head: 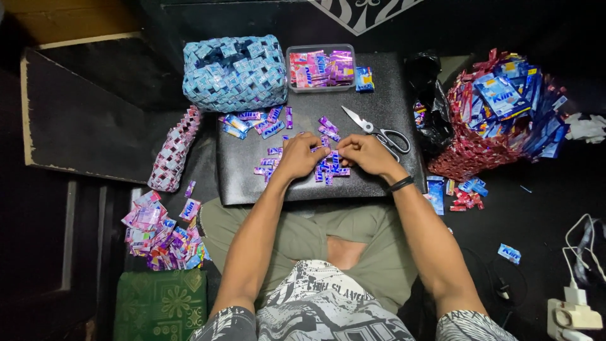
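Folded wrapper pieces, small pink, purple and blue strips of glossy packaging, lie in a loose cluster at the middle of a black lap board, directly under both hands. Around that board, going from the biggest thing down: a heap of red and blue sachet wrappers rises at the right, a woven blue basket made of the same kind of folded strips stands at the board's far left corner, a pile of flat pink wrappers rests low on the left beside a woven pink band, a clear plastic tub of sorted pieces stands at the far edge, and scissors lie just beyond the right hand. The left hand rests curled over the cluster, fingers bent down onto the pieces; the right hand is closed narrowly, thumb and fingertips pinching at a piece, though which one I cannot tell. These strips look feather-light, slick and springy, likely to unfold or slide, so pinching each across its creased middle seems safest.
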